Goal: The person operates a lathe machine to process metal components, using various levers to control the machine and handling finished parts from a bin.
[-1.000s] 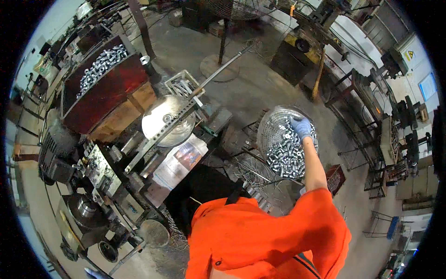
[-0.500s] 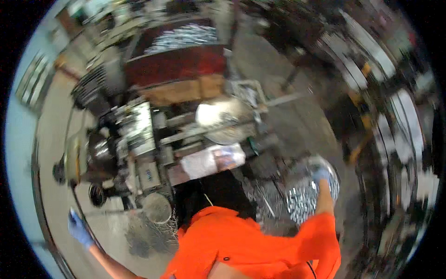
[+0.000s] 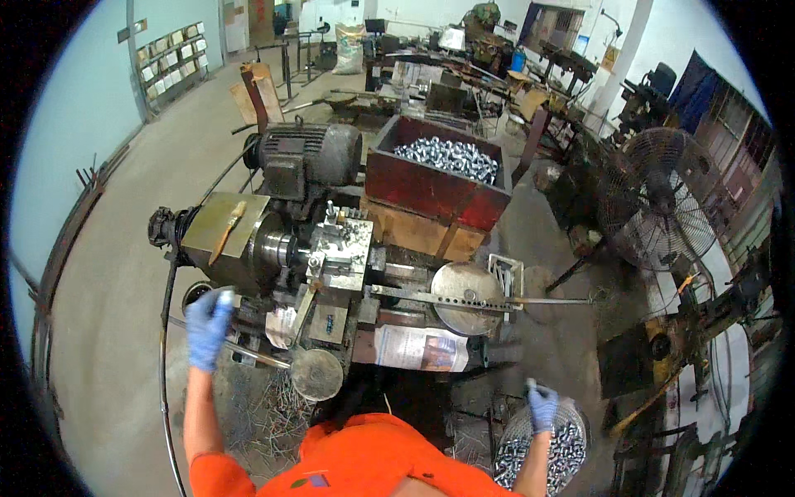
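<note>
My left hand, in a blue glove with a pale fingertip, is raised at the left of the lathe-like machine. Its fingers are apart and nothing shows in them. The end of a long metal lever lies below and to the right of it. At the lower right, my right hand, also gloved in blue, is above a round basket of small shiny metal parts. Its fingers are closed around a small greyish metal part that sticks up from them.
A brush lies on the machine's headstock, with an electric motor behind. A red bin of metal parts stands beyond. A perforated bar crosses a round plate. A large fan stands at right. Metal shavings cover floor at lower left.
My view has swung up and steadied. My right hand has risen out of the basket with a small metal part. My left hand has come in nearer the machine.
</note>
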`<state>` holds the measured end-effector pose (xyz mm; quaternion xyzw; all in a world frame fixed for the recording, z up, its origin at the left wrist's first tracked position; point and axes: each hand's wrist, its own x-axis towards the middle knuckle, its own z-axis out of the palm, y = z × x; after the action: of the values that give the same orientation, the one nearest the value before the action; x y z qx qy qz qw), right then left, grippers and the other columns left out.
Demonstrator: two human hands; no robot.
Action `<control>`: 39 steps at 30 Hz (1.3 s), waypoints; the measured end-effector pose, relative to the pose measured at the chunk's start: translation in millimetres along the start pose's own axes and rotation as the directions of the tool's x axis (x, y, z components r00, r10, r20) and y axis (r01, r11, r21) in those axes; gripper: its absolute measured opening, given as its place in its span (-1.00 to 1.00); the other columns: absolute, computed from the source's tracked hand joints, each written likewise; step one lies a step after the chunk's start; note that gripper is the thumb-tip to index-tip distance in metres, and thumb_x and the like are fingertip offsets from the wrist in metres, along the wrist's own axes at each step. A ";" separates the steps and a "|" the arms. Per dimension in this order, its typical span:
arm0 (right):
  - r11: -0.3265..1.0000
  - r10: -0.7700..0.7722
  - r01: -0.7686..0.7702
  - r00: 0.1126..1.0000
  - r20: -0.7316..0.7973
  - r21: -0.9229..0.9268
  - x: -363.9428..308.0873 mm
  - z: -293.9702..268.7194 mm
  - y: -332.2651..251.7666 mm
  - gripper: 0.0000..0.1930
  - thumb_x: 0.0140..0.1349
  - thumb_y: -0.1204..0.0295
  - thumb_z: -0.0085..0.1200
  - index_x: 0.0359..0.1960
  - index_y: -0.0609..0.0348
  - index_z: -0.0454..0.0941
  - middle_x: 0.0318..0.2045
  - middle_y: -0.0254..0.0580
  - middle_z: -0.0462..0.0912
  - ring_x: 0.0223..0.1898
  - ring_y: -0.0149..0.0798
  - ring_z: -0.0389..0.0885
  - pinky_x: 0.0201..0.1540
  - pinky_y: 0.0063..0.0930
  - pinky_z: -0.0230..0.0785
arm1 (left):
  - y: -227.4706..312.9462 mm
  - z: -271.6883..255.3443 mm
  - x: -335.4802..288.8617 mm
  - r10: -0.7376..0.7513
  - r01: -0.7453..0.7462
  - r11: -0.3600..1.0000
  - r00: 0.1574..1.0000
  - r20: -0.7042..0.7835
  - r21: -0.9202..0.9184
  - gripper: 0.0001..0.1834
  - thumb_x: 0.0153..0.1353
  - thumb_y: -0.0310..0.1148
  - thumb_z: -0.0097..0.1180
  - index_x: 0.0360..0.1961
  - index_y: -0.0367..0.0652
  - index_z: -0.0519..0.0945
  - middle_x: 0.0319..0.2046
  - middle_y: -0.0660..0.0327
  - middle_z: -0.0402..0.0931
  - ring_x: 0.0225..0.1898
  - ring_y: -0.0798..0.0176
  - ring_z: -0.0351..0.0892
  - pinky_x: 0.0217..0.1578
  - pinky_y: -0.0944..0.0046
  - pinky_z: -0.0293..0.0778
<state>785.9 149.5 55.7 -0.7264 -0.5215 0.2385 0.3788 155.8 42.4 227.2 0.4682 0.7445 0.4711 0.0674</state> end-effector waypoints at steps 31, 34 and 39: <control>0.217 -0.898 0.915 0.050 0.438 0.340 -116.2 187.4 -360.9 -0.76 -0.08 0.20 0.21 -0.47 0.08 0.60 -0.25 -0.04 0.54 -0.17 0.01 0.48 -0.10 -0.19 0.32 | 24.5 113.1 -24.6 0.016 0.221 0.844 0.900 0.435 -0.489 -0.55 0.10 -0.03 0.15 -0.35 -0.31 0.62 -0.62 0.20 0.52 -0.54 0.42 0.44 -0.47 0.36 0.39; 0.163 -0.909 0.898 -0.024 0.416 0.409 -113.8 203.7 -376.1 -0.78 -0.07 0.19 0.20 -0.48 0.04 0.63 -0.33 -0.12 0.57 -0.24 -0.05 0.50 -0.12 -0.20 0.34 | 19.7 73.8 -10.5 0.093 0.118 0.921 0.858 0.504 -0.372 -0.48 0.13 0.04 0.07 -0.29 -0.30 0.61 -0.57 0.15 0.54 -0.52 0.37 0.48 -0.42 0.31 0.41; 0.204 -0.823 0.935 0.004 0.567 0.290 -92.8 246.2 -418.6 -0.71 0.03 0.09 0.11 -0.49 0.02 0.67 -0.29 -0.07 0.59 -0.15 -0.01 0.49 -0.03 -0.25 0.30 | -35.0 -19.9 -3.9 -0.128 0.168 0.977 0.953 0.274 -0.130 -0.54 0.17 -0.04 0.03 -0.25 -0.30 0.59 -0.40 0.06 0.59 -0.44 0.21 0.58 -0.34 0.20 0.47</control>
<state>330.0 207.5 238.1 -0.1390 -0.9653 0.1243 0.1827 125.0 22.6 210.1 0.4631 0.7239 0.4533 0.2368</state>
